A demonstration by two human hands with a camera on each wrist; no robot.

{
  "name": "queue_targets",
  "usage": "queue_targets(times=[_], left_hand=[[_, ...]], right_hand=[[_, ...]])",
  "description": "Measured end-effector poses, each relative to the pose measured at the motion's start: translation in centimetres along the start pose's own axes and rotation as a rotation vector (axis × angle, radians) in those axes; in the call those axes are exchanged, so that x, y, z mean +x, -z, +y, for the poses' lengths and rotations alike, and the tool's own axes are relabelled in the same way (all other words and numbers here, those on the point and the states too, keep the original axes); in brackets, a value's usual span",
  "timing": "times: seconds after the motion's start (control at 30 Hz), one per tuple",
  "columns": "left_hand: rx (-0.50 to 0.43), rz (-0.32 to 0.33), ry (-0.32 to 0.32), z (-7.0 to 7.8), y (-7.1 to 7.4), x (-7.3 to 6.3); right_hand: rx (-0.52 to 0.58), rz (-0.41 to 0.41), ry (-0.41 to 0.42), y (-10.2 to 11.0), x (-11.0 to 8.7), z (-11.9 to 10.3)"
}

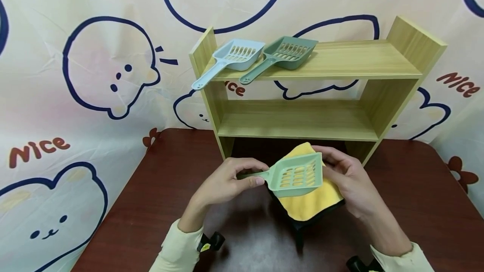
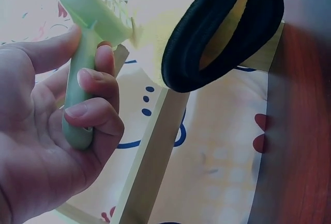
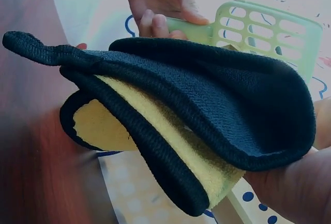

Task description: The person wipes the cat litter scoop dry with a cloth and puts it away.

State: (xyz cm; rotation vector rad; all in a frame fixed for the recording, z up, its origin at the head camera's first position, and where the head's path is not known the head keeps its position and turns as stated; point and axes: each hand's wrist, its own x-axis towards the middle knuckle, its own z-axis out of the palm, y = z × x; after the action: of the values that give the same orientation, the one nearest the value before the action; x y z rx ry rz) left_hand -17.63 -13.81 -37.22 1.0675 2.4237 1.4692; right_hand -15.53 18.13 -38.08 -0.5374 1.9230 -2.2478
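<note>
In the head view a light green slotted litter scoop (image 1: 279, 177) is held level above the table, my left hand (image 1: 223, 181) gripping its handle. The left wrist view shows the fingers curled round that handle (image 2: 77, 115). Behind and under the scoop's pan hangs a cloth (image 1: 310, 208), yellow on one side and dark with a black edge on the other. My right hand (image 1: 351, 181) holds the cloth near the pan's right end. Folds of the cloth (image 3: 222, 94) hide most of my right fingers in the right wrist view.
A wooden two-tier shelf (image 1: 298, 119) stands at the back of the dark red-brown table (image 1: 159, 230). On its top board lie a light blue scoop (image 1: 223, 60) and a darker green scoop (image 1: 273, 59), handles towards me. A patterned curtain (image 1: 30, 83) hangs behind.
</note>
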Motion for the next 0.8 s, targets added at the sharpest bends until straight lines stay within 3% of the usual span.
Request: queue_targets(times=[0.47, 0.8], left_hand=[[0.005, -0.004, 0.021, 0.23, 0.71, -0.23], [-0.002, -0.008, 0.003, 0.31, 0.51, -0.18]], right_hand=[[-0.015, 0.064, -0.004, 0.39, -0.2, -0.5], [-0.029, 0.008, -0.015, -0.3, -0.11, 0.12]])
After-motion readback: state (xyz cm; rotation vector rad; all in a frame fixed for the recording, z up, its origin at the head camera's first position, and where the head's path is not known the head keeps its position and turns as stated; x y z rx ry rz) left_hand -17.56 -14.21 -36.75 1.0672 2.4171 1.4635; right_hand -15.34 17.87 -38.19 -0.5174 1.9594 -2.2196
